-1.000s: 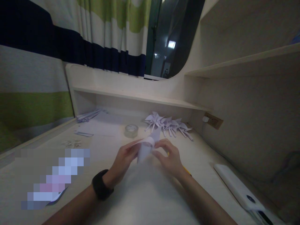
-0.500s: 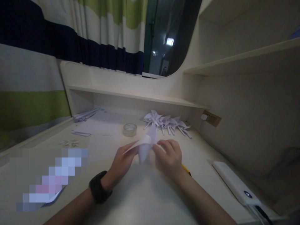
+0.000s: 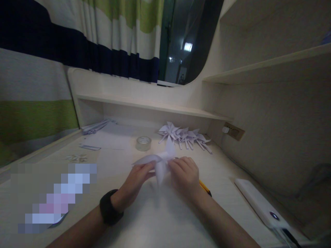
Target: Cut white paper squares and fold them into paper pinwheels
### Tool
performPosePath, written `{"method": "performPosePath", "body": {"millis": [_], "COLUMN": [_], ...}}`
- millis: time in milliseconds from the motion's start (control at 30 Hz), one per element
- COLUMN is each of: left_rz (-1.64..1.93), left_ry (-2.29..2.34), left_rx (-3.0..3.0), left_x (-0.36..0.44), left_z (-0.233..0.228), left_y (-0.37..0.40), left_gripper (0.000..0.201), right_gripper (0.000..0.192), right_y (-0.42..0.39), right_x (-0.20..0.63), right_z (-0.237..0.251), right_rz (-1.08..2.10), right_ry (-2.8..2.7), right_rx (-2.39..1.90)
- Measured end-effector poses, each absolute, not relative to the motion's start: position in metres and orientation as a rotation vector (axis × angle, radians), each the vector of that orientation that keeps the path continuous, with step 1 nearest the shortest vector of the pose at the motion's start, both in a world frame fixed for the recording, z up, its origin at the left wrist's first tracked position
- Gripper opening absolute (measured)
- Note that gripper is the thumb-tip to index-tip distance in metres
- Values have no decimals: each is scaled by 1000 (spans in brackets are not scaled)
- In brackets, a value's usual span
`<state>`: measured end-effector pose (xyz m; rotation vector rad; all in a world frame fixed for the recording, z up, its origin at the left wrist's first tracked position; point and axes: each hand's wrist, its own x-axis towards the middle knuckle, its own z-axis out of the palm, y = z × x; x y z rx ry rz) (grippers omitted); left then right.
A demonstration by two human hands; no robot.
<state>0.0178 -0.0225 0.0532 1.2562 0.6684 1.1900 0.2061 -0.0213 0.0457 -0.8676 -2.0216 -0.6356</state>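
At the centre of the frame I see both hands closed on a white paper pinwheel (image 3: 161, 162), held just above the counter (image 3: 232, 168). My left hand (image 3: 136, 179) pinches one curled blade from the left, fingers clenched on the paper; my right hand (image 3: 184, 174) covers the hub from the right, its fingers curled over the folds. One blade points up toward the middle of the frame, another hangs down between the hands.

I judge the pinwheel to be very light, thin and soft: it will crease or flatten under any squeeze, and the curled blades look springy. The safest hold looks to be at the hub, where the layers overlap, with only a light pinch on the blade tips.

Above it, toward the middle of the frame, lie a roll of tape (image 3: 143, 143) and a row of finished pinwheels (image 3: 184, 135). A yellow pencil (image 3: 204, 187) shows just right of my right wrist.
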Motion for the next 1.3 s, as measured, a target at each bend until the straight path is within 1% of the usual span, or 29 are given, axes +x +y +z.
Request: {"method": "performPosePath", "body": {"millis": [133, 267, 367, 600, 700, 933, 1133, 1300], "left_rz": [1279, 1325, 1374, 1433, 1457, 1485, 1493, 1481], "left_ry": [648, 691, 715, 811, 851, 840, 846, 858], "left_rx": [1389, 1632, 1705, 1527, 1530, 1601, 1606, 1584], "left_x": [14, 7, 4, 10, 11, 10, 9, 9], "left_z": [54, 61, 63, 60, 60, 69, 69, 71], "left_y": [-24, -29, -30, -29, -30, -37, -39, -42], "left_gripper": [24, 29, 31, 24, 22, 15, 15, 20], "right_gripper": [23, 24, 21, 11, 10, 14, 13, 14], "right_y": [-20, -20, -22, -24, -22, -21, -22, -25], "right_x": [205, 202, 199, 197, 197, 197, 199, 201], "right_z": [43, 43, 49, 59, 60, 61, 65, 68], "right_rz": [-543, -355, -229, 41, 147, 282, 363, 385], "right_ry": [-1976, -1869, -1793, -1739, -1736, -1705, -1683, -1691], "right_rx": [-830, -769, -773, -798, -779, -733, -705, -684]}}
